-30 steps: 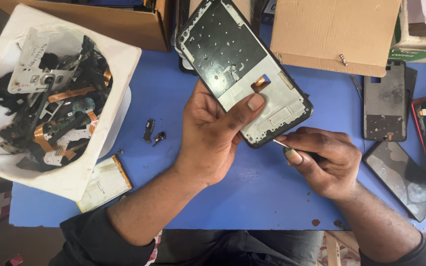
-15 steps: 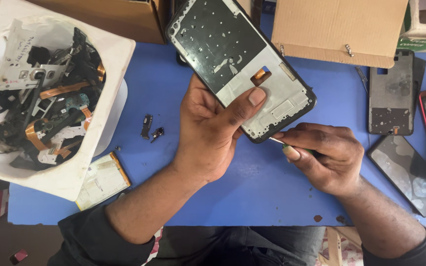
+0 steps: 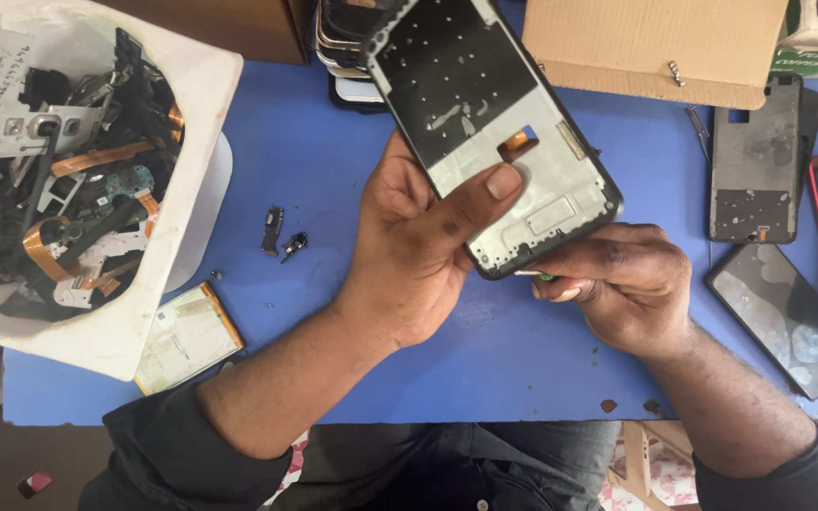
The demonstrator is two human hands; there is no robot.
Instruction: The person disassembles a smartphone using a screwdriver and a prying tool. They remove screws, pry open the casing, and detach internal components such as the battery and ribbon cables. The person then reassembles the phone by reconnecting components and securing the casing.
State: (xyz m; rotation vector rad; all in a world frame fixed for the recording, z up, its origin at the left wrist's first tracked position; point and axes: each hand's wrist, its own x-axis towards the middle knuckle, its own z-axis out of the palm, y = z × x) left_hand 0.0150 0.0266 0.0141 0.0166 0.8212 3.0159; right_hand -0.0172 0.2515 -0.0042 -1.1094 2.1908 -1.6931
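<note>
Many black and orange phone parts (image 3: 68, 208) fill the white tub (image 3: 196, 142).

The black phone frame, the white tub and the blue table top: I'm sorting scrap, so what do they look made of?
Black phone frame: probably plastic rim around a silvery, matt metal plate with stamped cut-outs. White tub: looks like thin, smooth plastic with a rounded, slightly bent rim. Blue table top: flat, matt, laminate or paint; cannot tell which.

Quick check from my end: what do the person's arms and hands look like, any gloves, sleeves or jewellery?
Both hands are bare: no gloves, rings or watch show on the left hand or the right hand. Each arm wears a dark, near-black long sleeve, pushed up so the forearms are uncovered. The nails are short.
</note>
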